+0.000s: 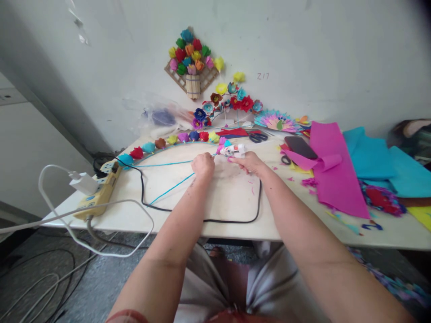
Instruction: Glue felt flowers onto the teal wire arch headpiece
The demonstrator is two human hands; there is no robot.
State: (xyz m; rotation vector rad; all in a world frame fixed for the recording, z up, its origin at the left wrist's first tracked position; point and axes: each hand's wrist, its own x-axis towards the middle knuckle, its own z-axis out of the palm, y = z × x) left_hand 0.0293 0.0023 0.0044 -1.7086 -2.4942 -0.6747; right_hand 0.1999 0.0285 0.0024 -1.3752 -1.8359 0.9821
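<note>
Head view, the only 1. White desk (178, 195), wall along its back edge, person at the front edge.

Grips. Left hand (204, 165): fingers curled together, clamped on a blue cord (164, 164), around mid-desk. Right hand (251, 163): closed around the grip of a white glue gun (235, 150), just beyond it on the back-edge side.

Key relation: gun to cord. Barrel lies nearly parallel to the back edge, nozzle toward the desk's left edge. The tip is by a pink flower (221, 144) where the cord comes out of the left fist; near it for certain, contact not readable. The left hand is the nearer to that end of the cord, the right sits behind the nozzle. From the left fist, 2 blue lengths run off: 1 about level toward the left edge, 1 slanting toward the front-left corner.

Behind the hands, a row of 9 paper flowers (183, 137) arcs from the left edge toward the middle. Black cable (232, 220) loops near the front edge, between the right hand and the power strip (97, 199) at the left edge.

Hard to make out: left fingertips, turned away; trigger finger; whether the pink scrap (231, 159) by the right fingers is pinched or merely close. Forearms hide parts of the front edge. Blue paper (409, 170) is cut off at the frame's right side.
</note>
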